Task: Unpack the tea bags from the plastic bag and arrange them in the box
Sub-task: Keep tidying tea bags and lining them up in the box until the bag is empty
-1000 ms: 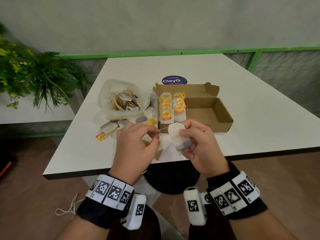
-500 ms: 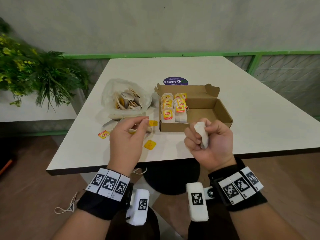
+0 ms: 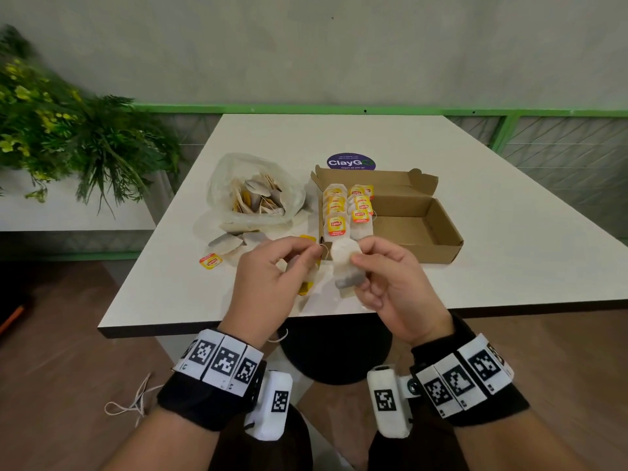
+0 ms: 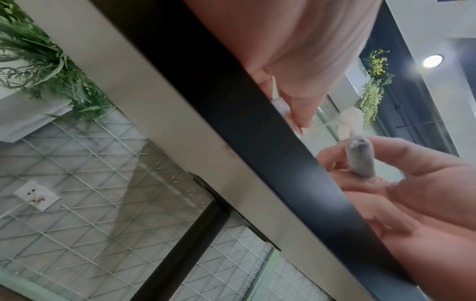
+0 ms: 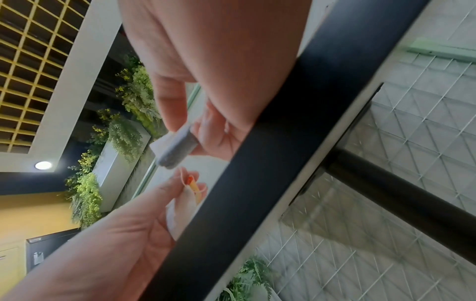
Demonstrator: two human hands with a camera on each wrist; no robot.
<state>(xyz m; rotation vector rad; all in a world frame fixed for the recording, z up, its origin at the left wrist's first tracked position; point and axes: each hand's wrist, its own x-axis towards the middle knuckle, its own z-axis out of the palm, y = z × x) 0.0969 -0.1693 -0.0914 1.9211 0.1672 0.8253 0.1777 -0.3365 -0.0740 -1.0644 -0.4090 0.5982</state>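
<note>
My right hand (image 3: 390, 283) pinches tea bag (image 3: 346, 266) above table (image 3: 475, 232) edge; left hand (image 3: 268, 283) pinches its string, near box (image 3: 424, 229); bag (image 3: 251, 195) beside it.

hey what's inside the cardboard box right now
Two rows of tea bags with yellow tags stand at the left end of the box; the rest shows bare cardboard floor. Bags behind the front ones are partly covered, so no count.

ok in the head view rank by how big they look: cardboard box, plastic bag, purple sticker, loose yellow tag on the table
1. cardboard box
2. plastic bag, clearly smaller
3. purple sticker
4. loose yellow tag, smallest though nearest
</note>
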